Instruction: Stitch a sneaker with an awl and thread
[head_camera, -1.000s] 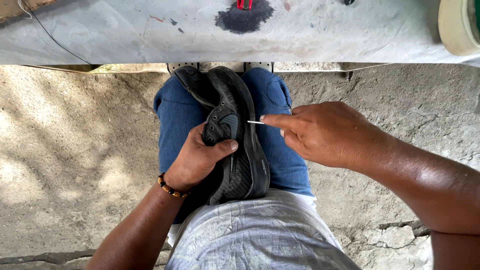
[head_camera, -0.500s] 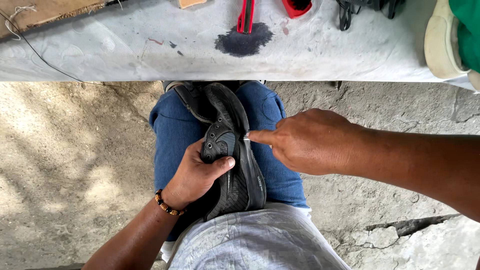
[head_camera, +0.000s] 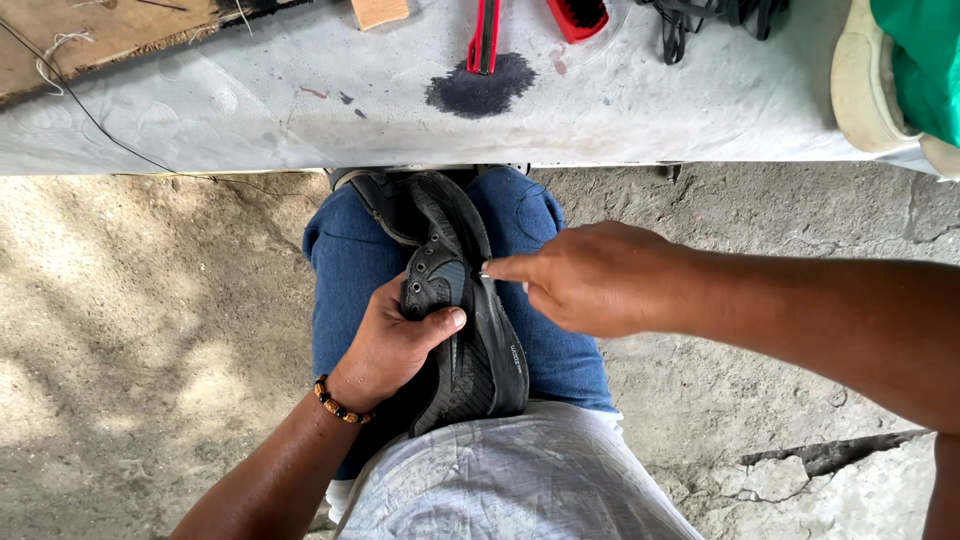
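Resting on the person's blue-jeaned thighs (head_camera: 350, 270), a black shoe (head_camera: 462, 300) lies on its side with its sole edge turned toward the right hand (head_camera: 590, 280). The left hand (head_camera: 395, 345) grips the shoe's upper from the near side: its thumb lies across the upper, its other fingers are tucked out of sight behind the shoe, so their spread cannot be told. A beaded bracelet (head_camera: 335, 400) sits at that wrist. The right hand's fingers are drawn together, thumb and forefinger pinched at their tips against the seam between upper and sole; something small and pale shows at the fingertips, possibly a needle, though it is too small to tell. Beyond the fingers, past the knees, runs a grey-covered bench (head_camera: 250, 110) bearing a dark stain (head_camera: 480, 85). Just past the stain lie a red-handled tool (head_camera: 485, 35) and a red brush (head_camera: 578, 17). Farther to the right of the right hand's knuckles, a pale shoe sole (head_camera: 865, 85) rests on the bench edge beside green cloth (head_camera: 925, 60).
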